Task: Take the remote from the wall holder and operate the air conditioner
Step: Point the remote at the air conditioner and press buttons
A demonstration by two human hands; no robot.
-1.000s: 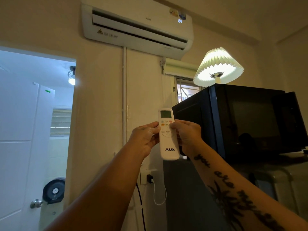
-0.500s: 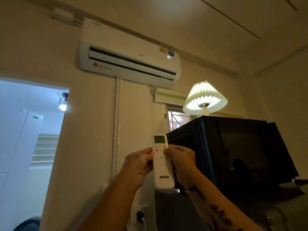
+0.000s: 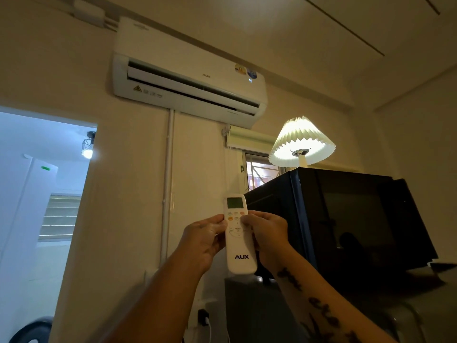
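Thumbs of left hand point(image 3: 202, 240) and right hand point(image 3: 268, 237), both clasping the remote point(image 3: 239, 240), could hit a wrong button or tilt it off the air conditioner point(image 3: 190, 82).

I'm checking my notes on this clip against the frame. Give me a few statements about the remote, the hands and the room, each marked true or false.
1. Both hands hold the remote. True: left hand and right hand grip its sides.
2. The remote sits in a wall holder. False: it is held upright in the air.
3. The lamp is off. False: its shade glows.
4. The air conditioner is mounted high on the wall, above the remote. True.
5. The remote reads AUX. True.
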